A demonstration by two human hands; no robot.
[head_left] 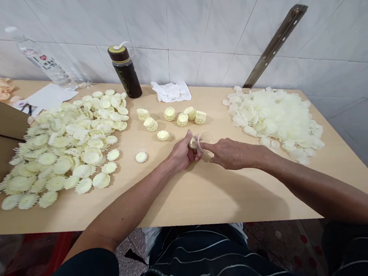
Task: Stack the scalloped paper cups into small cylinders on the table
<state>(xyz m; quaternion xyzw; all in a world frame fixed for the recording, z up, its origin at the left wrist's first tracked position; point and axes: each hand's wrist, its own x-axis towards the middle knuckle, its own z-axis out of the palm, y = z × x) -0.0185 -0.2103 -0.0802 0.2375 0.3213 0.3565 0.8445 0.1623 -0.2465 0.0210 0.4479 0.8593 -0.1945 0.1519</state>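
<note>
Over the middle of the table, my left hand is closed around a clear plastic cup lying on its side, its round mouth turned to the right. Something small and pale yellow shows between the left thumb and fingers; its details are too small to tell. My right hand points its index finger at the cup's mouth, the other fingers curled loosely. Behind the hands stand several small stacks of pale yellow scalloped petal discs. Single pieces, including one flower disc, lie left of my left hand.
A large heap of yellow petal discs covers the left side. Thinner whitish petals are piled at right. Along the wall stand a dark bottle, a clear water bottle, crumpled tissue and a leaning metal strip.
</note>
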